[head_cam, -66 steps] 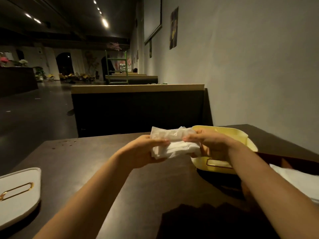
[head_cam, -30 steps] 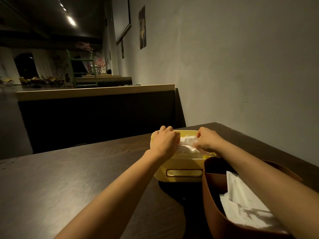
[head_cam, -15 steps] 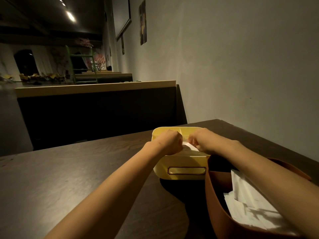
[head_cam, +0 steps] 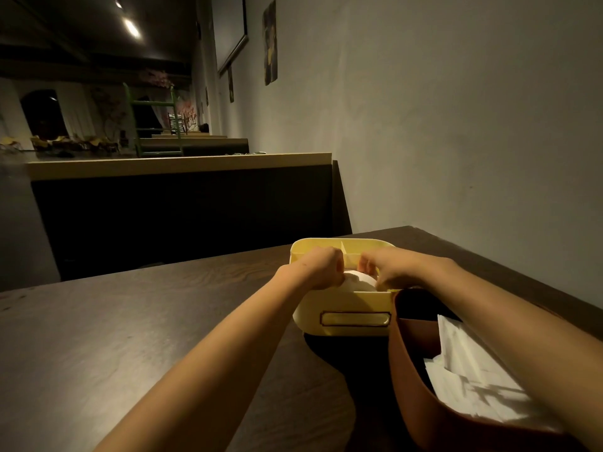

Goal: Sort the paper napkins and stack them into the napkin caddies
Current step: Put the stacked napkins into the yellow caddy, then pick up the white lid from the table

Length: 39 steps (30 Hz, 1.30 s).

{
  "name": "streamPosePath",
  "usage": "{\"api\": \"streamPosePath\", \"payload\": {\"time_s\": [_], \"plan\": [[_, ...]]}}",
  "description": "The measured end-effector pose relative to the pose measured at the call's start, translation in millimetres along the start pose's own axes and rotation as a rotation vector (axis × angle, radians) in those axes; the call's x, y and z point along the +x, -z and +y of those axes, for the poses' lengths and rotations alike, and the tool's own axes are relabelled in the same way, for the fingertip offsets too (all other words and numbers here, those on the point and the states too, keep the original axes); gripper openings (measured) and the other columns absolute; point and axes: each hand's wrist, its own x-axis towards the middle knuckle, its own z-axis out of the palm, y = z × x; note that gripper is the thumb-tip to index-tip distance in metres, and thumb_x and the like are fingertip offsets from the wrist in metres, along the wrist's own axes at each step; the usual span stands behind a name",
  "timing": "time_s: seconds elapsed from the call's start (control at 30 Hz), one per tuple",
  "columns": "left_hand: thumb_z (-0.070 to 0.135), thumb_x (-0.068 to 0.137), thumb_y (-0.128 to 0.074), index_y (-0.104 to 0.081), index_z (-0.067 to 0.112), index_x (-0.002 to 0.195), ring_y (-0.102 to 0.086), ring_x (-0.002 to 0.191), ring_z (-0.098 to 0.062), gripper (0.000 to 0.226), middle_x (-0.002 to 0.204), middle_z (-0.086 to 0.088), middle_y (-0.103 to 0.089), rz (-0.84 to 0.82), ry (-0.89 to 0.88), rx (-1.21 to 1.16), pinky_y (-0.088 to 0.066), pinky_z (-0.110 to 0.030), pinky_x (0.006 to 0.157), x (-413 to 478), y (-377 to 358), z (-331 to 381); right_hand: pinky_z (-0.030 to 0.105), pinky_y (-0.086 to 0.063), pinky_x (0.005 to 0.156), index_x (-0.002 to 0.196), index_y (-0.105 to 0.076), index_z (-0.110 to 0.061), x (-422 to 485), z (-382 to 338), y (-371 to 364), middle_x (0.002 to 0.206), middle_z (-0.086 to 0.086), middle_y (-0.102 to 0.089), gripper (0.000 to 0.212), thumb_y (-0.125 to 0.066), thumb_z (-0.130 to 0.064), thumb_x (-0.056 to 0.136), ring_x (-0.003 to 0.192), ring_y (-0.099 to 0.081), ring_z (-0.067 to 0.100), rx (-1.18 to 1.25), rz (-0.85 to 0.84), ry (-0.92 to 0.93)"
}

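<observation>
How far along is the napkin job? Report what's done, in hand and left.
Done: white napkins already lie in the brown caddy. In hand: the left hand and right hand grip a napkin bundle sunk into the near compartment of the yellow caddy. Left: letting go and squaring the bundle. The far compartments look unfilled, though only partly visible.

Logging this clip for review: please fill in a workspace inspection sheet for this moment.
Surface: dark wooden table.
Job's things: yellow caddy with a napkin stack in its near compartment; brown caddy beside it, holding loose white napkins.
Clutter: nothing seen.
Grippers: left hand and right hand, fingers curled, on the napkin stack inside the yellow caddy.
Cables: nothing seen.
Surroundings: plain wall at right; booth back beyond; dim room.
</observation>
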Motion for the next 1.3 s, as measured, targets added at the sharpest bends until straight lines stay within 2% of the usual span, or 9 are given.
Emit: {"api": "streamPosePath", "payload": {"time_s": [0.13, 0.33, 0.53, 0.67, 0.9, 1.0, 1.07, 1.17, 1.3], "plan": [[0.027, 0.090, -0.062, -0.065, 0.011, 0.107, -0.059, 0.101, -0.021, 0.024, 0.112, -0.007, -0.063, 0.034, 0.012, -0.147, -0.049, -0.025, 0.080, -3, 9, -3, 0.017, -0.041, 0.071, 0.120, -0.054, -0.012, -2, -3, 6, 0.119, 0.007, -0.054, 0.038, -0.058, 0.003, 0.085, 0.097, -0.048, 0.016, 0.003, 0.081, -0.004], [0.012, 0.093, -0.054, -0.066, 0.008, 0.110, -0.059, 0.105, -0.022, 0.021, 0.116, -0.009, -0.063, 0.138, 0.045, -0.291, -0.050, -0.026, 0.083, -13, 18, -4, 0.022, -0.044, 0.082, 0.113, -0.061, -0.011, -8, -10, 8, 0.119, 0.007, -0.057, 0.030, -0.050, 0.002, 0.088, 0.105, -0.054, 0.020, 0.005, 0.347, -0.015], [0.005, 0.096, -0.044, -0.061, 0.007, 0.119, -0.059, 0.104, -0.021, 0.029, 0.120, -0.011, -0.061, 0.319, 0.080, -0.324, -0.044, -0.020, 0.074, -24, 28, -5, 0.033, -0.049, 0.094, 0.117, -0.060, -0.012, -17, -20, 19, 0.121, 0.008, -0.059, 0.032, -0.051, 0.000, 0.088, 0.109, -0.054, 0.023, 0.013, 0.461, -0.033], [0.009, 0.097, -0.043, -0.060, 0.008, 0.120, -0.059, 0.107, -0.020, 0.028, 0.121, -0.010, -0.062, 0.403, 0.104, -0.391, -0.044, -0.020, 0.077, -44, 45, -7, 0.027, -0.045, 0.086, 0.118, -0.059, -0.010, -31, -39, 24, 0.121, 0.008, -0.059, 0.030, -0.048, -0.003, 0.091, 0.110, -0.054, 0.023, 0.111, 0.491, 0.031], [0.016, 0.099, -0.043, -0.059, 0.012, 0.100, -0.058, 0.079, -0.010, 0.017, 0.091, -0.005, -0.062, 0.461, 0.211, -0.665, -0.049, -0.021, 0.069, -143, 58, -24, 0.027, -0.051, 0.079, 0.114, -0.061, -0.012, -64, -123, -11, 0.102, 0.004, -0.062, 0.023, -0.048, -0.015, 0.094, 0.092, -0.059, 0.015, 0.450, 0.457, 0.287], [0.018, 0.099, -0.043, -0.059, 0.009, 0.098, -0.061, 0.079, -0.016, 0.019, 0.086, -0.006, -0.062, 0.500, 0.282, -0.678, -0.053, -0.029, 0.071, -198, 55, -40, 0.027, -0.053, 0.068, 0.111, -0.062, -0.012, -75, -165, -46, 0.099, 0.007, -0.066, 0.022, -0.050, -0.016, 0.094, 0.084, -0.063, 0.018, 0.571, 0.413, 0.373], [0.018, 0.099, -0.042, -0.060, 0.006, 0.100, -0.062, 0.083, -0.022, 0.022, 0.090, -0.010, -0.063, 0.514, 0.326, -0.659, -0.054, -0.036, 0.077, -230, 55, -53, 0.020, -0.047, 0.061, 0.111, -0.061, -0.011, -77, -190, -68, 0.099, 0.010, -0.066, 0.021, -0.050, -0.019, 0.095, 0.081, -0.063, 0.018, 0.626, 0.388, 0.423], [0.018, 0.100, -0.041, -0.060, 0.002, 0.103, -0.061, 0.084, -0.023, 0.025, 0.091, -0.012, -0.063, 0.545, 0.409, -0.643, -0.052, -0.038, 0.080, -269, 62, -78, 0.018, -0.046, 0.063, 0.110, -0.060, -0.008, -73, -232, -91, 0.099, 0.012, -0.066, 0.022, -0.049, -0.021, 0.096, 0.083, -0.062, 0.018, 0.665, 0.382, 0.522], [0.019, 0.101, -0.040, -0.058, 0.002, 0.103, -0.060, 0.081, -0.021, 0.025, 0.087, -0.010, -0.062, 0.584, 0.466, -0.614, -0.051, -0.035, 0.076, -286, 78, -122, 0.023, -0.048, 0.073, 0.109, -0.060, -0.003, -52, -283, -101, 0.100, 0.014, -0.064, 0.024, -0.048, -0.020, 0.097, 0.085, -0.060, 0.018, 0.704, 0.421, 0.635]]}}
